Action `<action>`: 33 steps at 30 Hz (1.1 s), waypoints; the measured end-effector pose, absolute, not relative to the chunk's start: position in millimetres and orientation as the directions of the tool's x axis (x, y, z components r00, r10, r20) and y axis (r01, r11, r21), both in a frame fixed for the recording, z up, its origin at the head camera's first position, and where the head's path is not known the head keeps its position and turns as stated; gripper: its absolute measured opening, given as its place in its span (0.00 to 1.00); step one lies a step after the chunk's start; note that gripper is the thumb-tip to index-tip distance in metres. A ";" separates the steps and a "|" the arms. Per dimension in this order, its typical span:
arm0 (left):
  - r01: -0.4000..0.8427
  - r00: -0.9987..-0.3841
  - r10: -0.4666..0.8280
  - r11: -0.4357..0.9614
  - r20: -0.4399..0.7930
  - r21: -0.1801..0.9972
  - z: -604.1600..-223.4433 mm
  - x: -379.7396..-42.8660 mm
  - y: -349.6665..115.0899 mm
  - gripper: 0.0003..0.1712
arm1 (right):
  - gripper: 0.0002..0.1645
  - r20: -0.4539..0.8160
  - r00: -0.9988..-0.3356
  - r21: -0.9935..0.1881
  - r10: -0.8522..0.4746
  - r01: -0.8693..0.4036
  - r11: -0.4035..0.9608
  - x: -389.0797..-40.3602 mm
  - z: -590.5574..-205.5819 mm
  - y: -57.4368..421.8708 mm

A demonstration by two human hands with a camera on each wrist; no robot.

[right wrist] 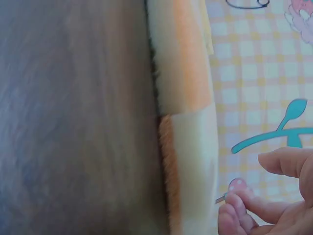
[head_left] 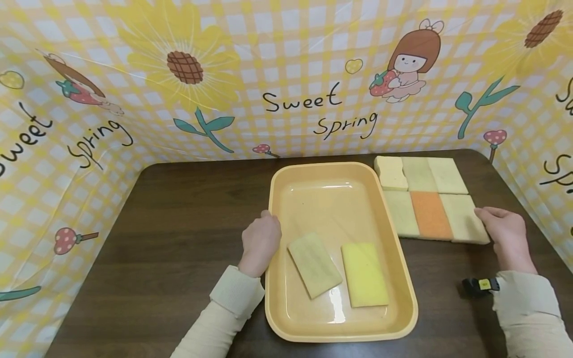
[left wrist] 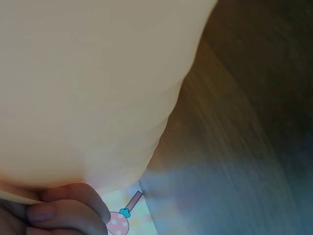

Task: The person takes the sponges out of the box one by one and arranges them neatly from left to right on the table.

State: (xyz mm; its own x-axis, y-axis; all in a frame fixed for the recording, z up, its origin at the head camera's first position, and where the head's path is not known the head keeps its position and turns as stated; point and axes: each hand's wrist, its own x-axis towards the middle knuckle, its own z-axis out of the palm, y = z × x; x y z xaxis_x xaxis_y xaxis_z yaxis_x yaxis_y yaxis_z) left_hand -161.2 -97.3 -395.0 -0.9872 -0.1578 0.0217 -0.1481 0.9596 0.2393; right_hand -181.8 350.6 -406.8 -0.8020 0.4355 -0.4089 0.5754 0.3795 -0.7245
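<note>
Cream sleeves (head_left: pixel 532 323) rise from the bottom of the head view, the left slanting inward, the right running almost straight ahead with a small black device (head_left: pixel 483 285) at its cuff. The left hand (head_left: pixel 260 246) is curled round the left rim of a pale orange tray (head_left: pixel 320 211), back of the hand upward; bent fingers (left wrist: pixel 73 213) show at the rim in the left wrist view. The right hand (head_left: pixel 508 231) is at the outer edge of a pale slab (head_left: pixel 467 216), its thumb and forefinger parted in the right wrist view; whether a fingertip touches the slab, I cannot tell. Inside the tray, a dull green slab (head_left: pixel 315 266) lies askew towards the left wall and a yellow slab (head_left: pixel 364 273) lies to its right, with tray floor between them and a broad stretch beyond. Just beside the right rim, six slabs form two rows of three, an orange slab (head_left: pixel 431 216) midway along the near row. Dark table (head_left: pixel 188 214) spreads widely left of the tray, less so right of the slabs; patterned cloth (head_left: pixel 309 49) stands along its far edge.
</note>
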 end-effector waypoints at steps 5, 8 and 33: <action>-0.162 -0.986 -0.168 0.953 -0.001 0.255 -394.6 -161.4 -97.5 0.17 | 0.42 -0.326 -0.847 -0.741 0.420 0.504 0.444 -181.8 -397.5 342.0; -0.169 -0.985 -0.173 0.949 -0.010 0.264 -394.6 -161.8 -97.5 0.17 | 0.43 -0.309 -0.861 -0.744 0.404 0.484 0.461 -182.3 -390.7 336.2; -0.146 -0.988 -0.156 0.955 0.019 0.257 -395.1 -161.1 -98.4 0.17 | 0.35 -0.069 -0.996 -0.842 0.064 0.093 0.532 -162.5 -331.2 236.7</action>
